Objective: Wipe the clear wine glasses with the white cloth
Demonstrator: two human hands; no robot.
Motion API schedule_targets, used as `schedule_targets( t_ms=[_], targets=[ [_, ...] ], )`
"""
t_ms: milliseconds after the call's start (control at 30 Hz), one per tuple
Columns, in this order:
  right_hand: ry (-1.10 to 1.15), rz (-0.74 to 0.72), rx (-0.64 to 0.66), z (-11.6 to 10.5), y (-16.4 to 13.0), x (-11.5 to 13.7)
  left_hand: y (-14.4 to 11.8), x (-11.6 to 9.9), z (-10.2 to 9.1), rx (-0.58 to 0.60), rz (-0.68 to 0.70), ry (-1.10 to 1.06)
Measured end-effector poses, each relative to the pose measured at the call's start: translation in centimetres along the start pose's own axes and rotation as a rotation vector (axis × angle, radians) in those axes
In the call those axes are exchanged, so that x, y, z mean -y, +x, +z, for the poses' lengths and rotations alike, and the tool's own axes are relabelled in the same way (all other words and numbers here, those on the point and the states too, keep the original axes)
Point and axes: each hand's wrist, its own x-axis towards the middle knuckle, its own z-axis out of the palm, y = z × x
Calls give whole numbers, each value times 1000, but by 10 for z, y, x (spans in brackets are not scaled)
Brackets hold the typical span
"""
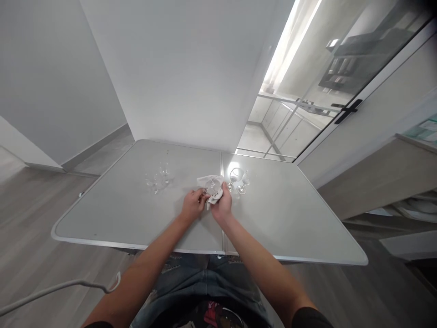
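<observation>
Above the grey tabletop [280,214], left grip [193,203] pinches a glass [213,185], right grip [223,203] clasps white cloth [216,198].

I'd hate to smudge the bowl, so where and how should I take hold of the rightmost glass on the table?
Probably by the stem, coming in from the right: the rightmost glass appears to stand upright on its foot, leaving a narrow stem below the bowl, while the neighbouring glass stands close on its left.
</observation>
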Motion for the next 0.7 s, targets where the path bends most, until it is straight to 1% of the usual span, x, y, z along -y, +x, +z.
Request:
schedule_targets(
  t_ms=[67, 100, 133, 200, 267, 300, 367, 433, 500, 533, 600, 700],
  targets=[
    [-170, -231, -69, 1, -9, -11, 0, 1, 0, 14, -47, -20],
    [-306, -353, -71, -1, -11, -14, 0, 1, -1, 19, -60, -21],
    [-465, -469, -42, -3, -13, -16, 1, 1, -1, 22, -68, -14],
    [-810, -709, 71, -11, -11, -13, 1, 2, -1, 16, -78, 30],
    [-1150, -906, 223, -18, -4, -5, 2, 3, 0, 12, -72, 101],
    [-1306, -967, 302, -20, -1, 0, 2, 4, 1, 19, -58, 138],
    [-1571, -1027, 451, -20, 7, 13, 3, 6, 3, 40, -17, 210],
    [-1751, -1030, 591, -14, 12, 26, 2, 8, 5, 49, 25, 265],
    [-1861, -951, 718, -6, 15, 41, 1, 9, 6, 45, 73, 300],
    [-1891, -879, 766, -2, 17, 48, 0, 10, 7, 46, 108, 310],
    [-1887, -684, 809, 4, 21, 63, -2, 9, 6, 44, 200, 321],
    [-1710, -340, 801, 5, 31, 80, -3, 7, 4, 18, 316, 338]
  ],
)
